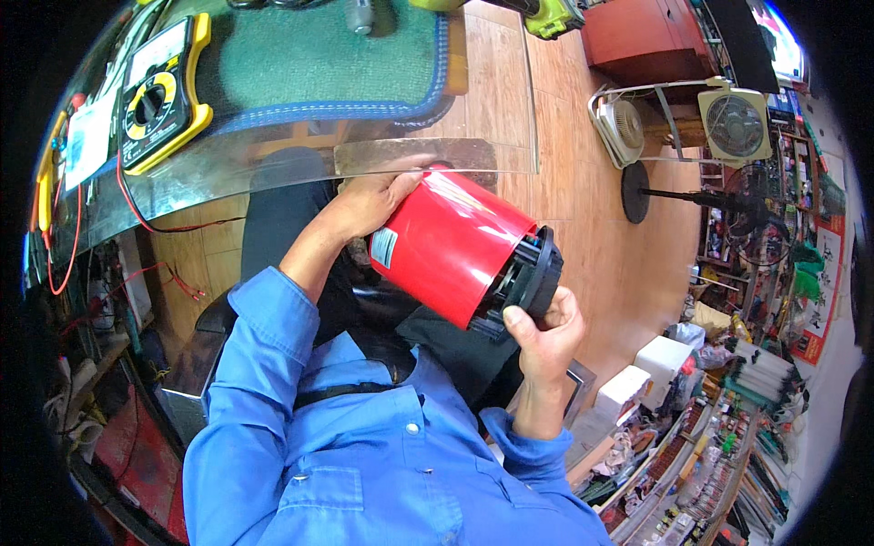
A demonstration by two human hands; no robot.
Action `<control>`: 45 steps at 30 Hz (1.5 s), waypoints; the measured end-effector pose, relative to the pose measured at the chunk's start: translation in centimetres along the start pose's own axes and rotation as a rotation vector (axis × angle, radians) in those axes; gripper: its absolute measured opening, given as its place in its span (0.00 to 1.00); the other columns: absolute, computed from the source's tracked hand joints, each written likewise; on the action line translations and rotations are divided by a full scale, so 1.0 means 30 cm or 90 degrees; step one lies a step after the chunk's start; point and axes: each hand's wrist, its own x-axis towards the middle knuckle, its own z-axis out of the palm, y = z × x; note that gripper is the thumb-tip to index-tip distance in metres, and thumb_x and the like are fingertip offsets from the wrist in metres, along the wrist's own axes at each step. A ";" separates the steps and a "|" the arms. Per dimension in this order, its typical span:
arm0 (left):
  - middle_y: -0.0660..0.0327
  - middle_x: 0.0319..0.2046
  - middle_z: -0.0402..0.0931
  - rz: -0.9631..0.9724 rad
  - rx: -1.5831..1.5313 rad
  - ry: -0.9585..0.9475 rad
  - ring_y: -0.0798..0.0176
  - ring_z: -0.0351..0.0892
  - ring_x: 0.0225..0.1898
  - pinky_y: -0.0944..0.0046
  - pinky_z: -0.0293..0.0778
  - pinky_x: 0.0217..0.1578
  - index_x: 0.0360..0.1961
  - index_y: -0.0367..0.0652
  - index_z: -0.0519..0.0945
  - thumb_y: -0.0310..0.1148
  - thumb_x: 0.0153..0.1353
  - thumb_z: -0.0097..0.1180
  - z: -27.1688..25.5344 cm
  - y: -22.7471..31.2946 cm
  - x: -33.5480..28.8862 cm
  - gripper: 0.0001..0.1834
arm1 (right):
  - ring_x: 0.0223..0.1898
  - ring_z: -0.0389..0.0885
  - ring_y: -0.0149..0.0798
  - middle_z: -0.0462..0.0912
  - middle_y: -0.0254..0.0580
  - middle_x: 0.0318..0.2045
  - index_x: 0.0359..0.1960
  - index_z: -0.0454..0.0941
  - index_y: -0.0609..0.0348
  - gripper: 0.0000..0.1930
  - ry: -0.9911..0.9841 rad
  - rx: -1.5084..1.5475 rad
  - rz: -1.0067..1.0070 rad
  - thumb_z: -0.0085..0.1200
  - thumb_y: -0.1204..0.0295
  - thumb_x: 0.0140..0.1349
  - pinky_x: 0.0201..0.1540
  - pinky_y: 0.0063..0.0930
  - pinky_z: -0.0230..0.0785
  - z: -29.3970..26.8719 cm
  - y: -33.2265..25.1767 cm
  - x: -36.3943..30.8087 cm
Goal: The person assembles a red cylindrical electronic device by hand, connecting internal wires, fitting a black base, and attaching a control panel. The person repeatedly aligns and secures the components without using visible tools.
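Above my lap lies a glossy red cylindrical housing point(446, 241), tilted with its right end lower. It has a small pale label near its left end. My left hand point(369, 202) is closed around the left end, and most of its fingers are hidden behind the housing. At the right end a black end piece point(535, 284) stands partly out of the housing, with dark inner parts showing in the gap. My right hand point(552, 338) grips the lower edge of this end piece, its thumb on the near side and its other fingers partly hidden.
A glass tabletop point(319, 150) lies just beyond my hands, bearing a green mat point(337, 64) and a yellow-and-black multimeter point(159, 100) with red and black leads. Fans point(736, 123) stand at the far right. White boxes point(660, 362) and cluttered shelving line the right.
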 end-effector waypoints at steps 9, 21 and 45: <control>0.53 0.69 0.82 -0.206 -0.260 -0.190 0.58 0.81 0.68 0.55 0.77 0.70 0.83 0.43 0.71 0.51 0.88 0.57 -0.112 0.055 -0.096 0.33 | 0.60 0.89 0.40 0.87 0.50 0.61 0.59 0.76 0.66 0.33 -0.101 -0.043 -0.026 0.87 0.73 0.59 0.65 0.39 0.82 0.008 0.079 -0.216; 0.49 0.72 0.83 -0.234 -0.136 -0.234 0.56 0.79 0.72 0.53 0.76 0.73 0.82 0.44 0.76 0.61 0.80 0.67 -0.003 -0.016 -0.082 0.42 | 0.44 0.90 0.52 0.88 0.51 0.43 0.45 0.78 0.59 0.28 -0.249 -0.449 -0.163 0.88 0.69 0.50 0.50 0.42 0.83 -0.102 0.077 -0.284; 0.62 0.58 0.84 -0.328 -0.115 -0.292 0.68 0.80 0.50 0.68 0.77 0.39 0.81 0.47 0.73 0.66 0.74 0.71 -0.189 0.000 -0.146 0.47 | 0.51 0.83 0.34 0.81 0.40 0.52 0.87 0.59 0.77 0.47 -0.010 -0.123 -0.096 0.74 0.73 0.72 0.59 0.32 0.79 0.040 0.070 -0.049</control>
